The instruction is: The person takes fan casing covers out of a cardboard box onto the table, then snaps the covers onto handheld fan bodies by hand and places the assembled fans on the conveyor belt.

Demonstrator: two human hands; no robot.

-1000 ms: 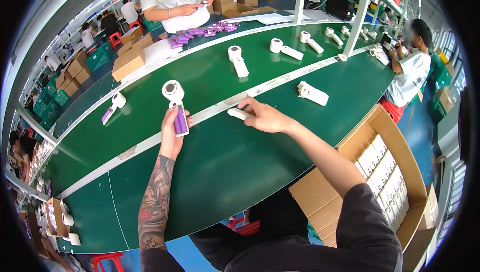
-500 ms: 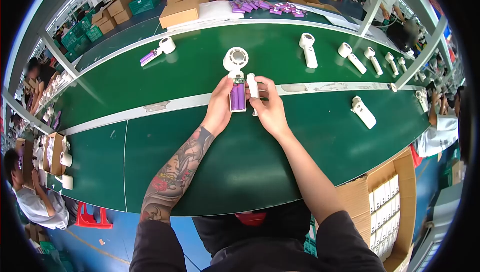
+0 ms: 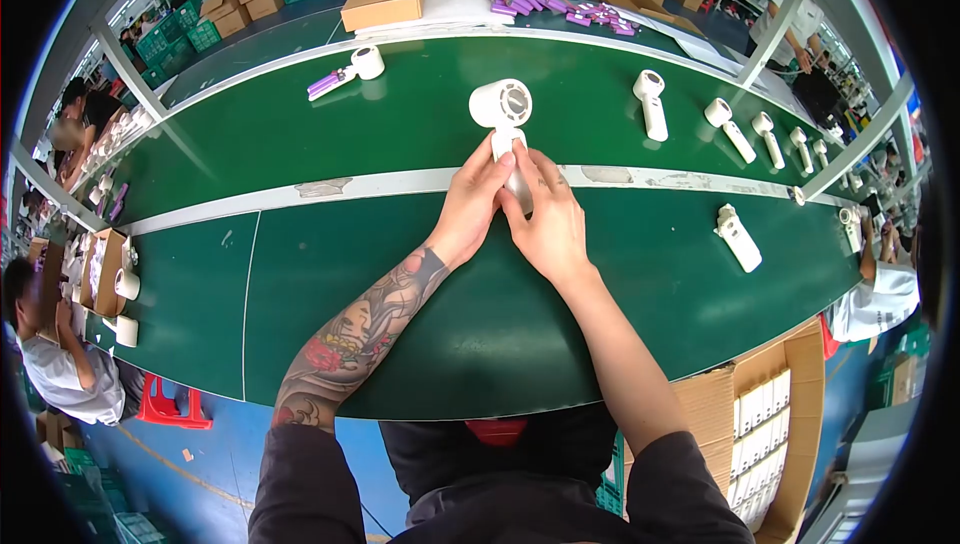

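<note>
A white handheld fan (image 3: 497,104) stands out in front of me, its round head above my fingers. My left hand (image 3: 468,206) is closed round the left side of its handle. On the right side, my right hand (image 3: 549,222) presses its fingers and thumb against the white handle cover (image 3: 518,189). The cover lies over the front of the handle, and no purple shows there. Fingers hide much of the handle, so I cannot tell whether the cover sits fully flush. Right of my hands, a loose white handle piece (image 3: 738,238) lies on the green table (image 3: 400,364).
Beyond the pale divider strip (image 3: 390,185) lies a fan with exposed purple batteries (image 3: 332,82). Several finished-looking fans (image 3: 651,109) lie at the right. A carton of white parts (image 3: 800,374) stands below the table's right edge. Co-workers sit at both sides; another stands beyond purple batteries (image 3: 560,6).
The white cover, held beside the handle before, is now over the purple batteries. My hands have come together round the handle, and the fan has turned slightly. The view has shifted a little.
</note>
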